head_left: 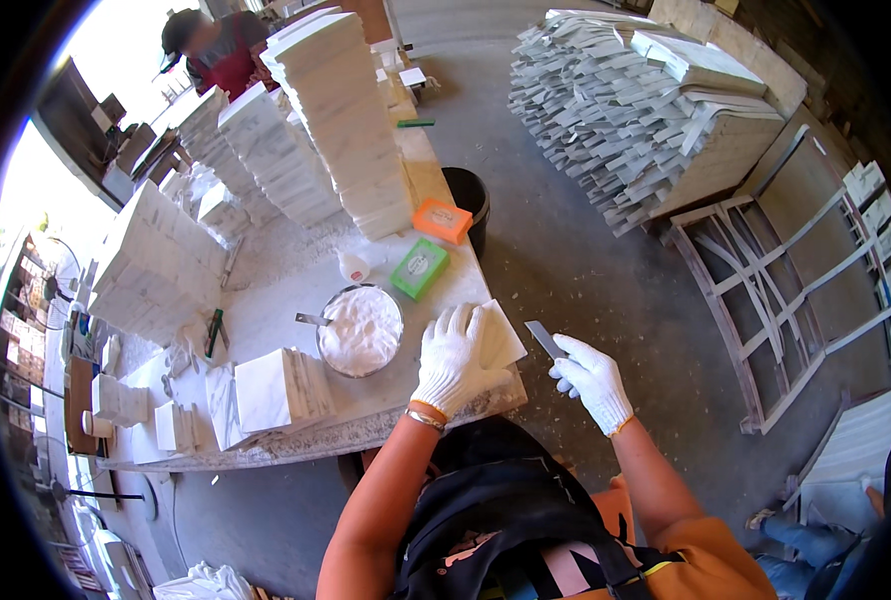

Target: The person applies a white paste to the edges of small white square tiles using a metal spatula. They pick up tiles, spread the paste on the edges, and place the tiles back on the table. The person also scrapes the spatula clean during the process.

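Observation:
My left hand (450,362), in a white knit glove, lies flat with fingers spread on a white marble tile (503,336) at the table's right edge. The palm hides much of the tile. Just off that edge, my gloved right hand (591,380) is closed round a flat grey scraper blade (544,339), its end pointing toward the tile but apart from it. Left of my left hand stands a round bowl of white paste (364,330), with a metal spatula (313,319) sticking out over the rim. Green (421,268) and orange (442,220) boxes sit beyond.
Tall stacks of marble tiles (341,120) rise at the table's far side; shorter tiles (271,390) stand near its front. A black bin (469,205) is beside the table. On the right are a heap of stone strips (606,120) and a metal frame (766,290). A co-worker (221,50) stands far left.

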{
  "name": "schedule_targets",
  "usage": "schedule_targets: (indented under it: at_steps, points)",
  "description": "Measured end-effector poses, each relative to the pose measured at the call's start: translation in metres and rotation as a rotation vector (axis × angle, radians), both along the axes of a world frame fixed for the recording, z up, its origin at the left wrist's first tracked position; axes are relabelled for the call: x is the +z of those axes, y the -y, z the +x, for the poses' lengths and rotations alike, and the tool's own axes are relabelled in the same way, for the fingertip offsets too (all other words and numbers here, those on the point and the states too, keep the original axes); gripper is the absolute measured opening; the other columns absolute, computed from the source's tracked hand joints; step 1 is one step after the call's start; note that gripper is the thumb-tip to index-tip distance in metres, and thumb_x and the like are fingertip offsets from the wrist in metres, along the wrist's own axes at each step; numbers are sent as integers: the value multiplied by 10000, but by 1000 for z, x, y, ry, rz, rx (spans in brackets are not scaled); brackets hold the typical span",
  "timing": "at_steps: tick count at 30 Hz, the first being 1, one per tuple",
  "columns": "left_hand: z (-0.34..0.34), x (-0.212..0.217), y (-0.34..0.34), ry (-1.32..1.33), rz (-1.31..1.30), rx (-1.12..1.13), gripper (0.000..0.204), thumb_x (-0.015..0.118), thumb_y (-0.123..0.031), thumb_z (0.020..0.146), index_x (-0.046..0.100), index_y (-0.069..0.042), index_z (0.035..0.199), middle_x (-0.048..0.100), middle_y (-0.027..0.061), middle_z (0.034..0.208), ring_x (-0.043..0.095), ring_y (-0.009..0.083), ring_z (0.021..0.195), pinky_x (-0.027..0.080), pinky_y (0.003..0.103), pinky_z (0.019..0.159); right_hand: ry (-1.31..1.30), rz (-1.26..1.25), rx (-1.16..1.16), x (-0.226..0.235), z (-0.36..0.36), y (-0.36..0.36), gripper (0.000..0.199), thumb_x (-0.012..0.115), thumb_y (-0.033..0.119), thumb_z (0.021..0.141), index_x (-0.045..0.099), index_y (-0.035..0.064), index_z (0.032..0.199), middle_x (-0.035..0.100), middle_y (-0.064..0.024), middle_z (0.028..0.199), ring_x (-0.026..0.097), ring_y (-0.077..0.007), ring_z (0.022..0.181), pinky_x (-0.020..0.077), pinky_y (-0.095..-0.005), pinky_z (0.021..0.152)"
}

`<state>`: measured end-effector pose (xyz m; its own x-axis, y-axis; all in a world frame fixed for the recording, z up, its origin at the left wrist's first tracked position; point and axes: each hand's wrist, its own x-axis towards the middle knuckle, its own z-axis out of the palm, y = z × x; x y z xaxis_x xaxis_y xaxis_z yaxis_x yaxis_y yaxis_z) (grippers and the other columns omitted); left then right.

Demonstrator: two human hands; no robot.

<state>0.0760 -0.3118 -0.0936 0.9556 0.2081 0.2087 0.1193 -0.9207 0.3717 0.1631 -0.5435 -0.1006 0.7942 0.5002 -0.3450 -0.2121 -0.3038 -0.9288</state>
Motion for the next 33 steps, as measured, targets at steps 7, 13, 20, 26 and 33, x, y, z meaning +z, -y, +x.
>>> schedule_targets:
  at_steps: [7, 13, 20, 26, 33]
  points:
    - [-29, -8, 3, -33, -21, 204, 865, 863, -453, 611, 556, -122, 1349, 535, 159, 1364, 490, 387, 1273, 400, 538, 1015, 253, -76, 110, -6, -4, -24, 355, 652, 184, 939, 682, 96, 1282, 749, -99, 894, 703, -157, 729, 559, -309, 655]
    - [-40, -13, 4, -47, -26, 259, 898, 869, -482, 599, 574, -125, 1369, 517, 182, 1405, 484, 411, 1281, 396, 525, 1045, 872, -178, 203, -20, -6, -43, 276, 685, 218, 896, 719, 160, 1164, 737, -143, 905, 703, -341, 757, 572, -424, 669]
    - [-44, -17, 3, -21, -19, 265, 900, 869, -540, 621, 575, -143, 1374, 507, 169, 1438, 489, 392, 1285, 407, 511, 1034, 1076, -288, 290, -6, -12, -47, 246, 675, 189, 881, 703, 151, 1123, 728, -134, 829, 703, -334, 728, 565, -442, 641]
    - [-44, -18, 3, -12, -30, 264, 892, 865, -542, 621, 579, -143, 1366, 499, 168, 1452, 473, 381, 1308, 393, 523, 1046, 1124, -319, 322, -3, -15, -49, 247, 671, 176, 877, 699, 145, 1121, 719, -130, 798, 702, -330, 713, 564, -447, 633]
    - [-44, -17, 3, -16, -53, 273, 893, 880, -496, 603, 576, -140, 1364, 501, 164, 1438, 470, 392, 1300, 382, 524, 1065, 1124, -303, 354, -1, -12, -50, 242, 665, 183, 884, 702, 137, 1118, 715, -131, 791, 698, -328, 702, 557, -450, 622]
